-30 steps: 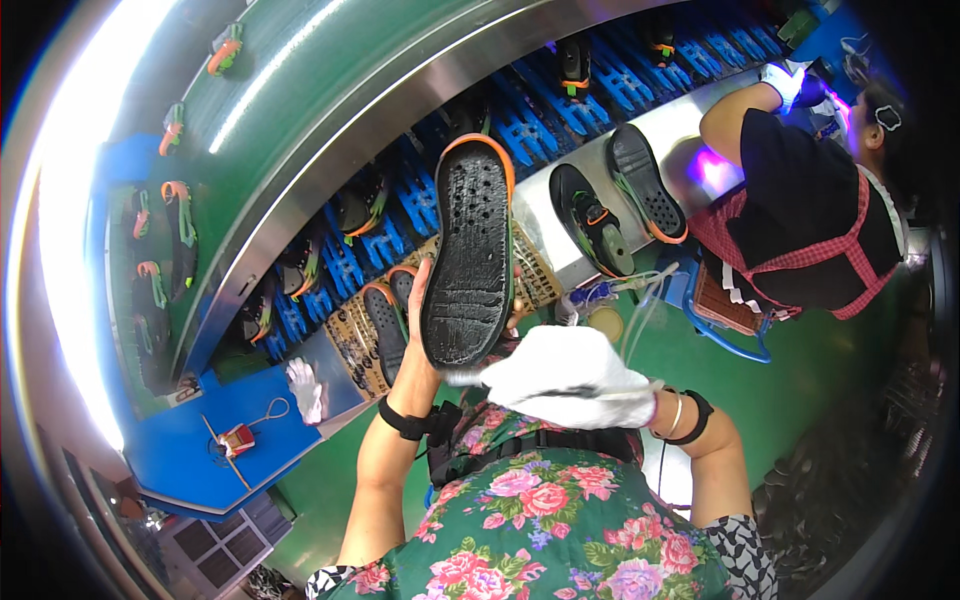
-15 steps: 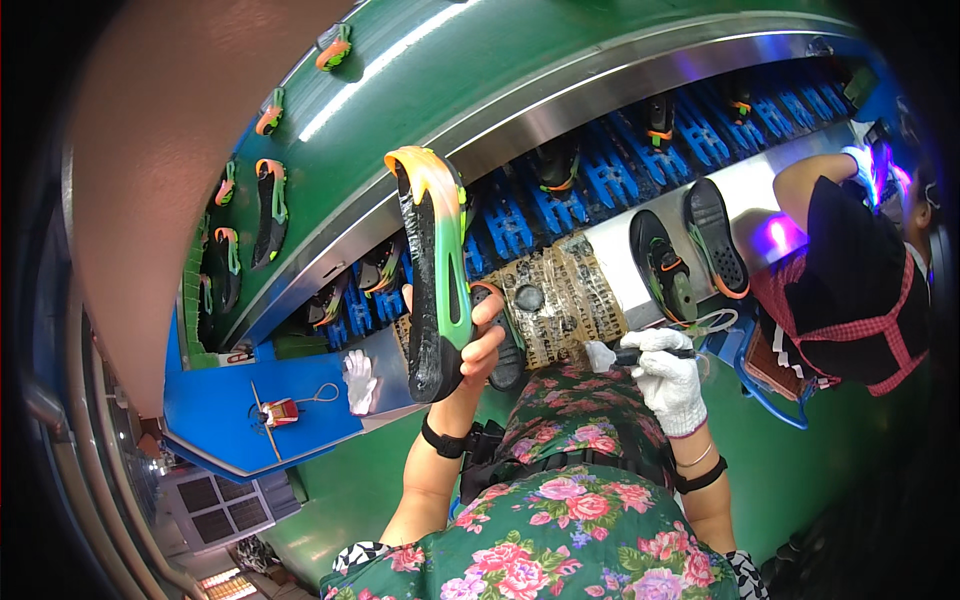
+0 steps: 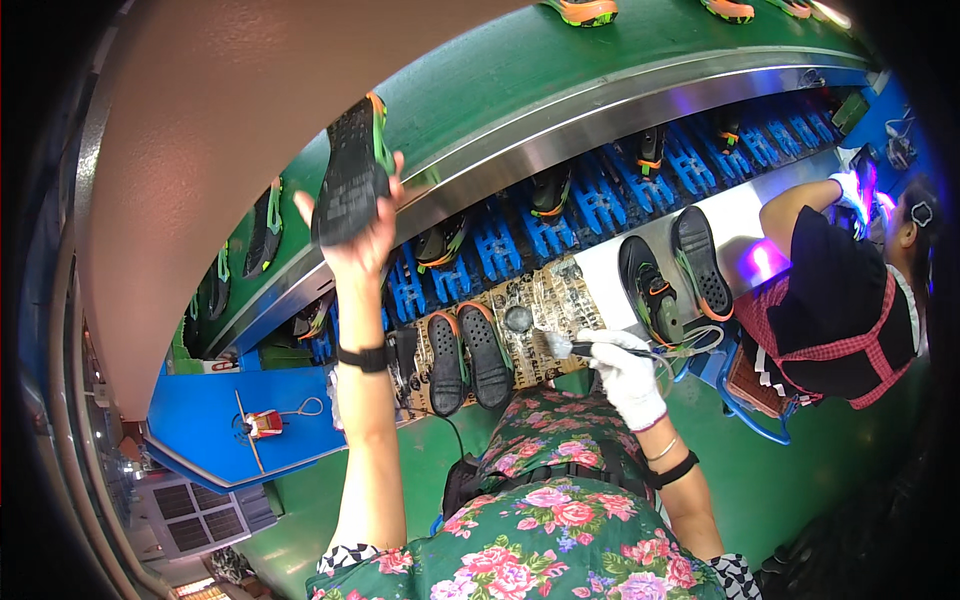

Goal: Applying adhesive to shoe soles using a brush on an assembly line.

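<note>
1-handed, upper left, touched shoe (image 3: 354, 160) with splayed left hand (image 3: 364, 242), could not tell grip; clamped brush (image 3: 564, 345) mid-frame in right hand (image 3: 628, 378).

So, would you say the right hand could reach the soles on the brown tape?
Probably yes: the right hand is close, with only its own brush between it and the soles. Holding that brush, though, it might find grasping one awkward.

Soles (image 3: 350, 178) and racked shoes (image 3: 441, 243) make this a footwear workshop.
</note>
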The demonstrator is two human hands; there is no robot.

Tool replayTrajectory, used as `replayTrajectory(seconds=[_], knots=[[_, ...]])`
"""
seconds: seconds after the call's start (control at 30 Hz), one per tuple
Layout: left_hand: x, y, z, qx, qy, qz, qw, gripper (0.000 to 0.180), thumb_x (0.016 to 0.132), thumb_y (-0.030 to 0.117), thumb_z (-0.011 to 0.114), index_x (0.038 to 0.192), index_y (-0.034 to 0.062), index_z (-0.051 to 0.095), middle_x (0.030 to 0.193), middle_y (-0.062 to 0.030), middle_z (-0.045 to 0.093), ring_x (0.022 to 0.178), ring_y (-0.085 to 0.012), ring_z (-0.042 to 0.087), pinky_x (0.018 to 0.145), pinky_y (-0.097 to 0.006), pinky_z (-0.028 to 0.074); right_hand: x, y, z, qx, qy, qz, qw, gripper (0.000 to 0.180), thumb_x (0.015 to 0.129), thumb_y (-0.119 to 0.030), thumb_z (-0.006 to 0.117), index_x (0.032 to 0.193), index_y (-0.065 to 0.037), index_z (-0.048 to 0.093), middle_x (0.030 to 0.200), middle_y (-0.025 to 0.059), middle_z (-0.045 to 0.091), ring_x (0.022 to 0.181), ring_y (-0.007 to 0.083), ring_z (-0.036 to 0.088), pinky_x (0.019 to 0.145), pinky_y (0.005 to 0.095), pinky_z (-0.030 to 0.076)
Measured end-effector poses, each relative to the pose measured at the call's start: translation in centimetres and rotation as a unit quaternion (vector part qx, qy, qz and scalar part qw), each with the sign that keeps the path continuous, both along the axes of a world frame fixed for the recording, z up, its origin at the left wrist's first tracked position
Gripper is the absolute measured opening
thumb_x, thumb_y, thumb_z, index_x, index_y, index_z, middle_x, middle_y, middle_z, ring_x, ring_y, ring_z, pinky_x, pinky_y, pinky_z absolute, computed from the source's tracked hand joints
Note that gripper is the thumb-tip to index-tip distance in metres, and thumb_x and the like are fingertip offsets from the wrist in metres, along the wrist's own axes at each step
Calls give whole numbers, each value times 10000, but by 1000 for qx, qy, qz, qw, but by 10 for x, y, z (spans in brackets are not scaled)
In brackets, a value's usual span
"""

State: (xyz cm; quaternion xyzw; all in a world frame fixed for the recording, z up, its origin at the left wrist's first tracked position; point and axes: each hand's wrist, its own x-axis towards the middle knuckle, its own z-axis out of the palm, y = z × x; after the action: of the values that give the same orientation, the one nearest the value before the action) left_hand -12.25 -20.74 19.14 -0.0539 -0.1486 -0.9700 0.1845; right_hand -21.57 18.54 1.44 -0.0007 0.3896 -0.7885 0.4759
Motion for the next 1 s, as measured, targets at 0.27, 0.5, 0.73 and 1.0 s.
replayTrajectory(seconds=[0.27,0.5,0.73,1.0], knots=[[-29,15,-25,143,-5,327,934,1049,1004,678,461,1597,-83,49,1652,-307,175,1542,-448,218,1273,-571,250,20,-9,-17,23,5,46,999,235,904,-31,705,1123,24,771,1062,92,782,787,114,665,705,255,525],[-45,5,-6,176,-15,238,955,926,1064,556,386,1606,-92,7,1693,-272,139,1546,-425,246,1266,-580,228,18,-1,-20,27,5,33,999,221,942,-42,675,1128,34,767,1056,94,780,844,148,699,759,270,567],[-222,65,36,-349,-248,40,903,788,1045,413,591,1626,26,225,1603,-313,330,1444,-402,434,1174,-482,403,7,4,-11,-10,5,-15,1000,222,912,17,688,1119,56,756,1082,144,773,949,202,735,837,300,588],[-356,-52,29,-842,-351,101,398,556,923,518,746,1234,68,638,1120,-68,701,905,-135,627,722,-303,529,7,-3,0,-58,37,-15,998,224,919,6,704,1135,29,758,1102,111,768,956,154,708,874,293,562]])
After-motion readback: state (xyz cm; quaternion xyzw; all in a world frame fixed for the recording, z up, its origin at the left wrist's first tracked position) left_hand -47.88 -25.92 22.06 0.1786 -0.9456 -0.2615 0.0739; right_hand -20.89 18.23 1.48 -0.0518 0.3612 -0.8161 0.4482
